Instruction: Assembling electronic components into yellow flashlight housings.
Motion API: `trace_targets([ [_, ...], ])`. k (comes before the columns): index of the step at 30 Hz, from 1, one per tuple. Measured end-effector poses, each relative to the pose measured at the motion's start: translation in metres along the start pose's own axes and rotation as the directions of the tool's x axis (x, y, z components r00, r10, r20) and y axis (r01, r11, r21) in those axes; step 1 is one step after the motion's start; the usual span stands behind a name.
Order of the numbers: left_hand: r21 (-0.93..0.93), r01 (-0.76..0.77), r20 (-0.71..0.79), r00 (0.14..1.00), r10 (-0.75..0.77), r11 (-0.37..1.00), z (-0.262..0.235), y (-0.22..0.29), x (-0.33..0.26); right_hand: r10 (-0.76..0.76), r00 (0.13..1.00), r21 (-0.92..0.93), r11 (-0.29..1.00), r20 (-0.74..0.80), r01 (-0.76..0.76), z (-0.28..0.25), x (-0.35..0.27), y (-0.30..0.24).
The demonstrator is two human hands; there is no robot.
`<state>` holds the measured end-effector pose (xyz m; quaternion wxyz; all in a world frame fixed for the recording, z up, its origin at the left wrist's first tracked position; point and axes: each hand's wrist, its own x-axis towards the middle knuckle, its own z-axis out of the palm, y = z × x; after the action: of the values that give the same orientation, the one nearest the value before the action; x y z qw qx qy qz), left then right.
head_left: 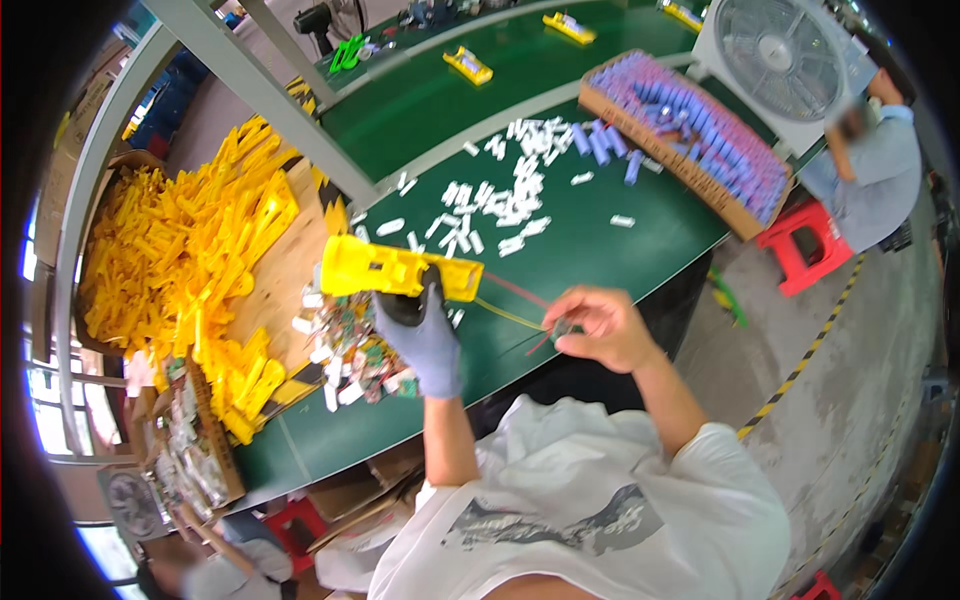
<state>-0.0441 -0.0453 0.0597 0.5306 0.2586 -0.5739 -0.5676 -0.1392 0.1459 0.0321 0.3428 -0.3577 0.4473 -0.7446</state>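
Observation:
My left hand [422, 338], in a grey glove with dark fingertips, is closed around a yellow plastic housing [372, 268] held above the green table. Thin red and yellow wires [512, 313] run from the housing's right end to my bare right hand [605, 328]. Between the right thumb and fingers is a small dark round part [566, 328], with short wire ends hanging beside it; its exact kind is too small to make out. Below and left of my gloved hand lies a heap of small circuit boards with white parts [362, 355].
Yellow housings fill a large bin [180, 250] at left. White small pieces [515, 195] are scattered across the table [590, 235]. A carton of purple cylindrical cells [690, 125] stands at the back right, near a fan [775, 55]. Beyond runs a green conveyor [400, 115]. Co-workers sit right and lower left.

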Motion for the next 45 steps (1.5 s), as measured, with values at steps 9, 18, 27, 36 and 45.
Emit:
trace_targets([
  [9,-0.003,0.163,0.042,0.986,-0.163,0.987,-0.027,-0.017,-0.002,0.063,0.996,0.065,0.996,0.058,-0.066,0.001,0.022,-0.011],
  [18,-0.064,0.425,0.435,0.826,-0.358,0.903,-0.033,-0.014,-0.03,0.01,0.998,0.135,0.991,-0.057,-0.002,0.02,0.058,0.009],
  [27,0.015,0.424,0.435,0.813,-0.387,0.906,-0.017,-0.018,-0.063,-0.367,0.93,-0.569,0.771,-0.032,0.285,0.019,0.065,0.039],
  [36,0.074,0.429,0.438,0.797,-0.415,0.9,-0.015,-0.026,-0.065,-0.428,0.898,-0.603,0.745,-0.103,0.286,0.017,0.06,0.045],
  [45,0.029,0.429,0.396,0.824,-0.404,0.903,-0.01,-0.023,-0.074,-0.359,0.924,-0.607,0.766,-0.131,0.212,0.015,0.053,0.049],
])
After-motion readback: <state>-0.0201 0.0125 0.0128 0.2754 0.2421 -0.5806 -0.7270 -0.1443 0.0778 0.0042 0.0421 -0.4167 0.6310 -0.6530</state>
